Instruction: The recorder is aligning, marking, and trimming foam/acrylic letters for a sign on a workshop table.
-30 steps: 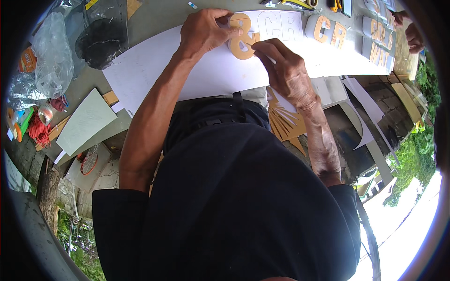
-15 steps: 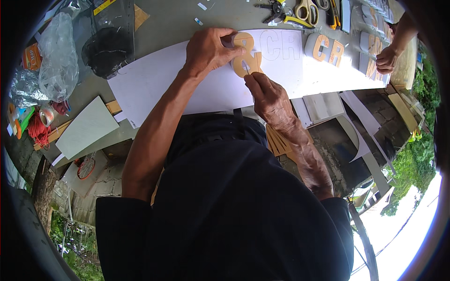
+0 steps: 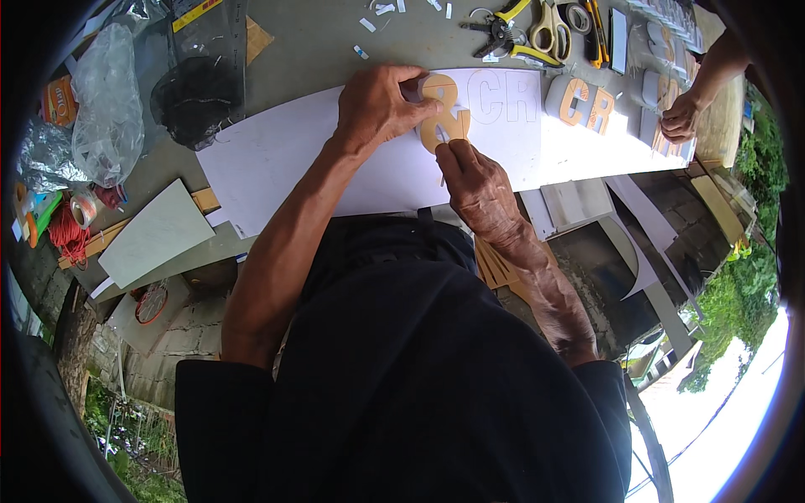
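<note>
A tan cut-out ampersand [image 3: 443,116] lies flat on a long white sheet [image 3: 285,159] on the grey bench. My left hand [image 3: 377,105] presses the ampersand's upper left edge down with its fingers. My right hand [image 3: 474,180] is closed on a thin pencil-like tool whose tip touches the ampersand's lower edge. Outlines of two letters [image 3: 503,96] are drawn on the sheet just right of the ampersand.
Tan cut-out letters [image 3: 587,105] lie further right, where another person's hand [image 3: 679,117] rests. Yellow-handled scissors [image 3: 549,25], pliers and keys lie at the far edge. Plastic bags [image 3: 105,101], a black bag [image 3: 201,96], a tape roll and a grey board [image 3: 155,235] sit left.
My right hand has moved down and left around the ampersand's lower edge. My left hand stays pressed on it. The other person's hand at the right has shifted lower.
</note>
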Demonstrator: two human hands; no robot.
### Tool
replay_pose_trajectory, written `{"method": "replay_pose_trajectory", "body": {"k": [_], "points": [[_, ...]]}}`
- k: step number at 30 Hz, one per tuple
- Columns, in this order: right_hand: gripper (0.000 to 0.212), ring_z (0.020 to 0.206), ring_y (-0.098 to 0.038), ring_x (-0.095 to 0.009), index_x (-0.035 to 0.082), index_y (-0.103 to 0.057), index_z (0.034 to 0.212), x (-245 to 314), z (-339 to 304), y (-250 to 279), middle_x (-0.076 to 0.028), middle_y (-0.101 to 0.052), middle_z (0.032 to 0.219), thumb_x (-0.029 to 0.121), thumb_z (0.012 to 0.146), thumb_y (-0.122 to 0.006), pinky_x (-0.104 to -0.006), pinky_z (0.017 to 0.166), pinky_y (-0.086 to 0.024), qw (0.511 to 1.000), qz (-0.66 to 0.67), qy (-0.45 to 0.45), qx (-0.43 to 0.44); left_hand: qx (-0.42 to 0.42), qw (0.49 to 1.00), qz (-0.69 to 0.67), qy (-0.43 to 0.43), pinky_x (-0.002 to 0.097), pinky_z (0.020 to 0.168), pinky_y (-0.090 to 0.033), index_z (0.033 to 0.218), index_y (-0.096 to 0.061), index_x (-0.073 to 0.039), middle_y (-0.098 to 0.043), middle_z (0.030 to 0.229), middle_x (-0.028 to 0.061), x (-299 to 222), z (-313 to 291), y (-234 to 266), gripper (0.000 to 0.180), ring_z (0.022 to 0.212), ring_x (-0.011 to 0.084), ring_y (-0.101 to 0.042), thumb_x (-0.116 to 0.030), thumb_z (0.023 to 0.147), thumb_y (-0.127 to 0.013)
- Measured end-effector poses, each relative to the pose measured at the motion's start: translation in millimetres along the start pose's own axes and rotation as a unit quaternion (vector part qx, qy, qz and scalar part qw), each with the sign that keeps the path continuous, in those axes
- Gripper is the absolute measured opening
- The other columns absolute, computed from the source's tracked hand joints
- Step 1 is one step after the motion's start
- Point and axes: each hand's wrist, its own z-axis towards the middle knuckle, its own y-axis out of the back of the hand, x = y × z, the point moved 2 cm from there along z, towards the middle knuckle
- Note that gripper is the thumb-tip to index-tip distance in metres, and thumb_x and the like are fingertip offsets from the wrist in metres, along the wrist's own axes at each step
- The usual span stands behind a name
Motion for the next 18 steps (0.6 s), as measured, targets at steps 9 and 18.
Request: {"method": "replay_pose_trajectory", "body": {"k": [9, 18], "points": [[0.02, 0.079, -0.07, -0.033, 0.002, -0.054, 0.098, -12.2, 13.3, 4.1, -0.015, -0.058, 0.092, -0.006, 0.082, -0.064, -0.043, 0.064, -0.059, 0.998, 0.034, -0.058, 0.006, -0.003, 0.999, 0.014, -0.036, 0.0308, 0.082, -0.059, 0.116, -0.076, -0.008, -0.079, 0.101, 0.0065, 2.9, 0.8, -4.8, 0.046, 0.087, 0.0172, -0.076, -0.026, 0.075, -0.087], [0.012, 0.076, -0.073, -0.031, 0.002, -0.067, 0.105, -6.8, 31.2, 64.7, -0.013, -0.069, 0.097, 0.0, 0.093, -0.067, -0.0395, 0.064, -0.058, 0.983, 0.126, -0.115, -0.066, -0.021, 0.999, 0.037, -0.025, 0.0323, 0.082, -0.059, 0.116, -0.078, -0.011, -0.08, 0.099, 0.0076, 11.2, 3.8, -7.6, 0.052, 0.09, 0.0203, -0.077, -0.04, 0.073, -0.088]]}}
